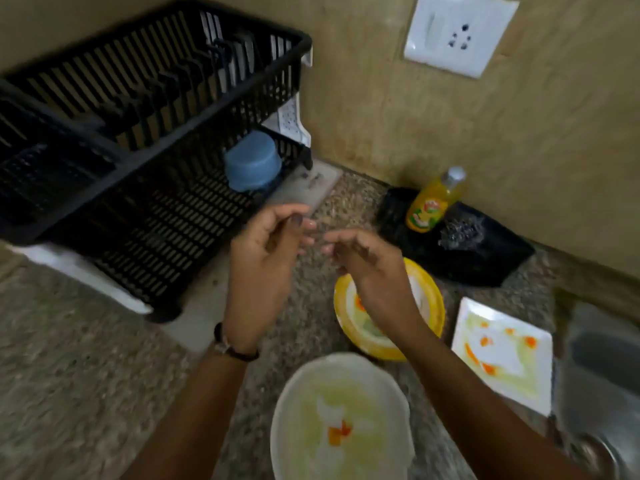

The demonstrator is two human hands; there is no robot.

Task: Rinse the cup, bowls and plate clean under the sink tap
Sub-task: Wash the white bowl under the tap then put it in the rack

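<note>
A blue cup (252,161) stands upside down in the black dish rack (145,220). On the speckled counter lie a yellow-rimmed bowl (429,299), a square white plate (502,351) with orange and green smears, and a soiled white bowl (343,417) nearest me. My left hand (266,258) and my right hand (367,268) hover side by side above the counter, fingers loosely curled, holding nothing. The right hand is over the yellow bowl and hides part of it.
A yellow dish soap bottle (433,202) and a steel scrubber (460,233) sit on a black tray (485,261) by the wall. The steel sink (602,382) is at the right edge. A wall socket (457,32) is above.
</note>
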